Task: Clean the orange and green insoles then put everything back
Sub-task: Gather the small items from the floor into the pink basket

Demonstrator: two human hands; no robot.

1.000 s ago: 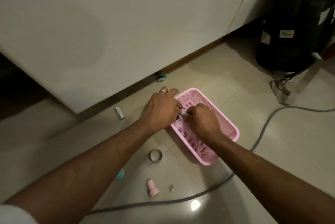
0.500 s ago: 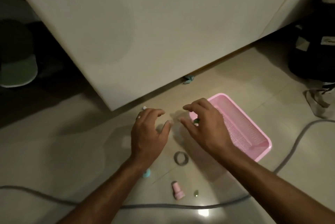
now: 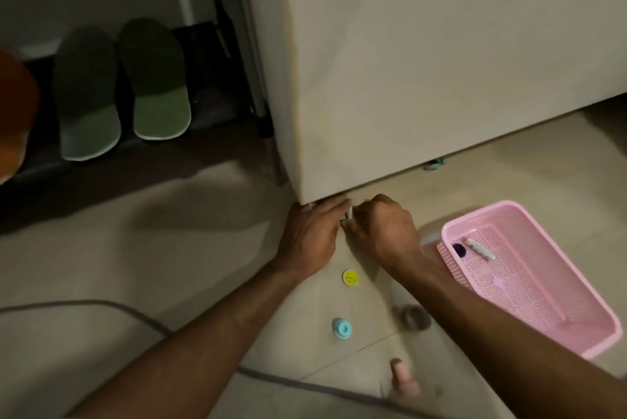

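At the far left edge, an orange insole [image 3: 13, 113] is showing only in part, cut off by the frame. Beside it, two green insoles [image 3: 118, 89] are leaning side by side on a dark low rack [image 3: 237, 79], well apart from the hands. A pale tiled floor [image 3: 169, 266] is stretching across the room, with a grey cable [image 3: 101, 305] trailing over it. A beige cabinet [image 3: 424, 62] is standing above the floor, its lower corner just over the hands. The left hand [image 3: 310, 235] is lying palm-down at that corner, fingers fairly straight, fingertips reaching under the edge. The right hand [image 3: 381, 232] is curling its fingers, pinching a small white object [image 3: 349, 213] that is touching the left hand; what it is cannot be told. Below the hands, a yellow cap [image 3: 350, 277], a blue cap [image 3: 341, 328], a blurred ring [image 3: 412, 317] and a pink bottle [image 3: 402, 378] are lying scattered on the floor. At the right, a pink mesh basket [image 3: 576, 283] is sitting on the tiles, holding a small white tube [image 3: 480, 249].
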